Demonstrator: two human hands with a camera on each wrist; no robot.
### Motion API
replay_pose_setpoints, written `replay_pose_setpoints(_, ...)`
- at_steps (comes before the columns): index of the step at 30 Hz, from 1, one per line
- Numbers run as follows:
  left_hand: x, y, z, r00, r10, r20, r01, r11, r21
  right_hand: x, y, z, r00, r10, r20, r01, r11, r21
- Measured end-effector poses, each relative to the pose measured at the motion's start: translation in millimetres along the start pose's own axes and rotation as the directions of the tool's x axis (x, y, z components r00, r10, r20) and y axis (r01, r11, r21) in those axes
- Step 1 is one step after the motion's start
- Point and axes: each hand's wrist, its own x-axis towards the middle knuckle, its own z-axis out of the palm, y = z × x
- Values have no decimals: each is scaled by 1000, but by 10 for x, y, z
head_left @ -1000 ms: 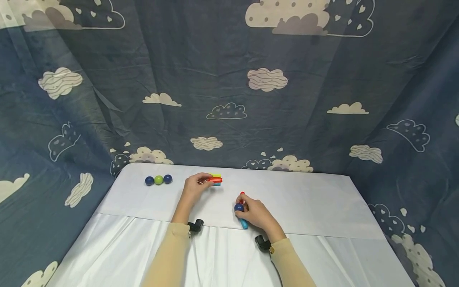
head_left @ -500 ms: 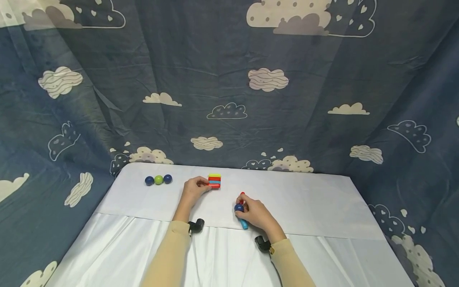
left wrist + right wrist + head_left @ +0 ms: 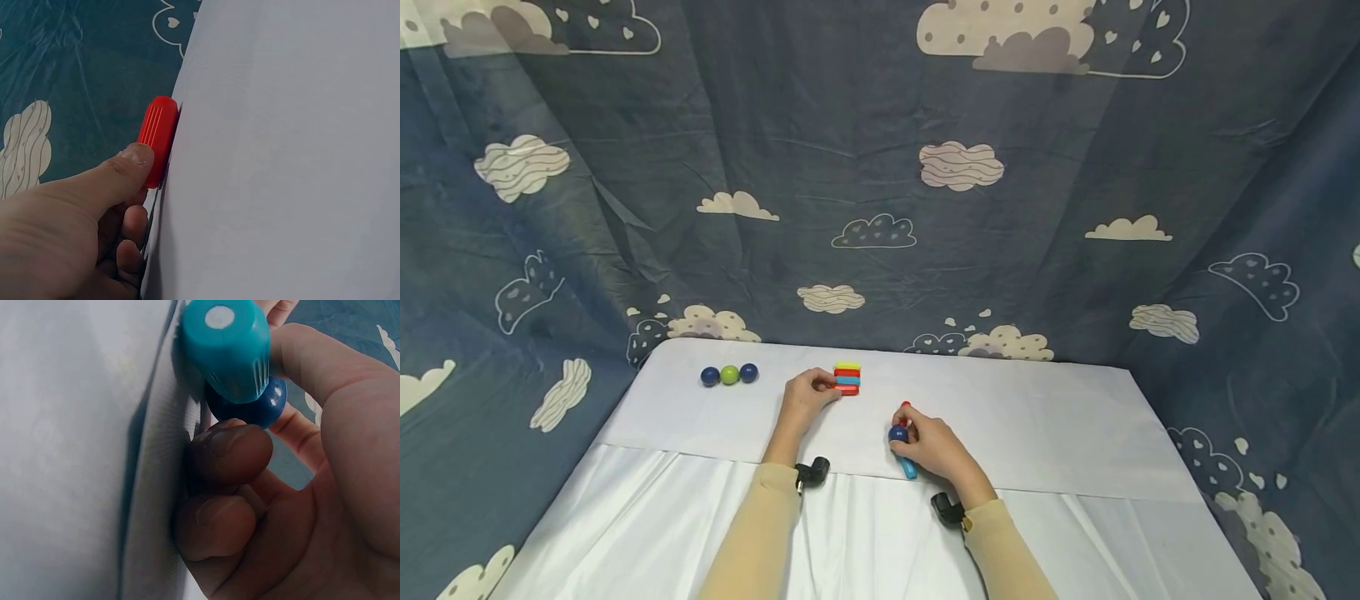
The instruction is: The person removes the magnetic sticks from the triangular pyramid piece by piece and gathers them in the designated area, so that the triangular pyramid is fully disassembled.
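My left hand (image 3: 802, 402) pinches the left end of a red rod (image 3: 849, 390), the nearest of a short stack-like row. Behind it lie a light blue rod (image 3: 848, 381), another red rod and a yellow rod (image 3: 847, 365). In the left wrist view, the thumb presses the ribbed red rod (image 3: 159, 125). My right hand (image 3: 936, 442) holds a dark blue ball (image 3: 898, 433) between thumb and fingers. From the ball, a red rod (image 3: 906, 406) points away and a light blue rod (image 3: 908, 468) points nearer. In the right wrist view, the light blue rod (image 3: 228, 356) partly covers the ball (image 3: 275, 403).
At the table's left back, a dark blue ball (image 3: 710, 377), a green ball (image 3: 729, 375) and another dark blue ball (image 3: 748, 372) lie in a line. White cloth (image 3: 1060, 425) covers the table. A dark curtain with clouds (image 3: 1037, 283) hangs behind it.
My left hand has brought its red rod down and nearer, from over the row to the row's near side. My right hand has kept its place with the ball and rods.
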Motion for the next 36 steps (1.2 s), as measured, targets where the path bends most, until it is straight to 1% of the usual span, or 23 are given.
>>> replay_pose_setpoints(4, -33, 37, -30, 1000, 0, 3, 1, 1000, -31, -4, -6, -7, 1000, -5, 1, 5, 1000, 5)
replay_pose_setpoints(7, -86, 109, -97, 1000, 5, -3, -5, 999, -48, 2, -9, -6, 1000, -11, 4, 11, 1000, 7)
replay_pose_setpoints(11, -183, 219, -195, 998, 53, -27, -54, 998, -37, 17, -21, -9, 1000, -22, 2, 22, 1000, -6)
replay_pose_setpoints(14, -284, 264, -210, 995, 93, -38, -95, 995, -31, 19, -34, -17, 1000, -21, 2, 21, 1000, -16)
replay_pose_setpoints(16, -366, 274, -185, 994, 103, -32, -104, 994, -41, 12, -38, -13, 1000, -22, 3, 22, 1000, -20)
replay_pose_setpoints(19, -473, 253, -105, 993, 115, -6, -115, 992, -51, 9, -28, 3, 1000, -24, 6, 24, 999, -27)
replay_pose_setpoints(22, -555, 226, -12, 991, 128, 36, -127, 991, -44, 5, -17, 12, 999, -37, 7, 37, 999, -37)
replay_pose_setpoints(25, -611, 225, 60, 985, 152, 79, -150, 988, -26, 8, -8, 15, 999, -49, 7, 49, 998, -42)
replay_pose_setpoints(30, -659, 241, 137, 975, 184, 126, -188, 982, 24, 11, -5, 29, 999, -37, -12, 37, 999, -23)
replay_pose_setpoints(36, -670, 260, 155, 972, 190, 141, -200, 978, 61, 28, 3, 41, 999, -28, -47, 27, 1000, -11)
